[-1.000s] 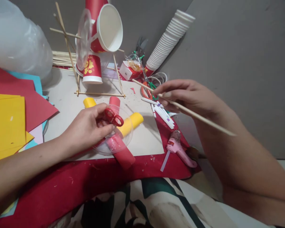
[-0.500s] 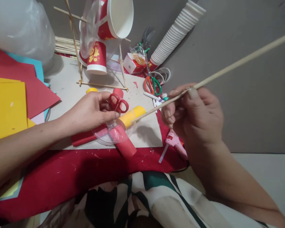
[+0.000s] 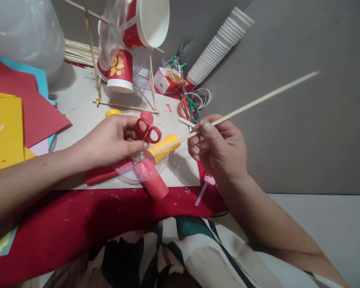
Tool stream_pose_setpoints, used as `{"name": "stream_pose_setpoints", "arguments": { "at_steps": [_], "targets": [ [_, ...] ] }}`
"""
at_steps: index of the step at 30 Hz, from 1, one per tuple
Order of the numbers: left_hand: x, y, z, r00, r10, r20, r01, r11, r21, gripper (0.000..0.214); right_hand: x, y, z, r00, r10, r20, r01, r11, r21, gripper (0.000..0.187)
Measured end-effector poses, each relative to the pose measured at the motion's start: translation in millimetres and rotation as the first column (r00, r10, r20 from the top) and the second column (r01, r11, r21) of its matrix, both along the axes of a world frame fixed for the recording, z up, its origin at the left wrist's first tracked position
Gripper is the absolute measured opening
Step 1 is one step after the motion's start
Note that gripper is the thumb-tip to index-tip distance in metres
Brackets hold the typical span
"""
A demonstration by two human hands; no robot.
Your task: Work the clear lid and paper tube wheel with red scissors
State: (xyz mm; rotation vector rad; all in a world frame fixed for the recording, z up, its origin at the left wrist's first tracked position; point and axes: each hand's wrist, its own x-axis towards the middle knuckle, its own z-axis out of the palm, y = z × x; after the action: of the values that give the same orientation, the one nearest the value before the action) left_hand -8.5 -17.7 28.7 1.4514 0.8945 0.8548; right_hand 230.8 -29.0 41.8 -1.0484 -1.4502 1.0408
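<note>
Fingers (image 3: 209,128) pinch one stick (image 3: 264,98) (right hand (image 3: 223,146)) and one pair of scissors (image 3: 148,130) (left hand (image 3: 114,138)).

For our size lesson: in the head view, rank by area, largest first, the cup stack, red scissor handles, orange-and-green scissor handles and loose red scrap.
1. Cup stack
2. Red scissor handles and orange-and-green scissor handles: too alike to rank
3. Loose red scrap

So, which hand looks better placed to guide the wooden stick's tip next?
Probably the right hand: it pinches the wooden stick, whose tip appears over the yellow tube. The left hand seems occupied with the red-handled scissors.
</note>
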Motion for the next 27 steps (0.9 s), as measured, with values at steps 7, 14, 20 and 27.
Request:
{"name": "stream_pose_setpoints", "arguments": {
  "at_steps": [7, 14, 20, 27],
  "targets": [
    [0, 2, -1.9, 1.000, 0.007, -0.012, -0.007, 1.000, 0.010, 0.010, -15, -3, -5.8, 0.981, -0.012, 0.195, -0.014, 0.991, 0.133, 0.024],
    [3, -5, 4.3, 0.999, 0.032, -0.044, -0.032, 0.999, 0.000, 0.012, -24, 1, -1.1, 0.971, 0.049, 0.234, -0.078, 0.990, 0.119, 0.029],
    [2, -7, 10.3, 0.980, 0.010, -0.197, 0.025, 0.984, 0.177, 0.004, -28, 7, -5.6, 0.915, 0.183, 0.360, -0.219, 0.974, 0.064, 0.038],
    [2, -8, 12.5, 0.961, 0.005, -0.278, 0.070, 0.962, 0.262, 0.005, -27, 14, -11.8, 0.906, 0.269, 0.327, -0.289, 0.957, 0.012, 0.024]
  ]
}}
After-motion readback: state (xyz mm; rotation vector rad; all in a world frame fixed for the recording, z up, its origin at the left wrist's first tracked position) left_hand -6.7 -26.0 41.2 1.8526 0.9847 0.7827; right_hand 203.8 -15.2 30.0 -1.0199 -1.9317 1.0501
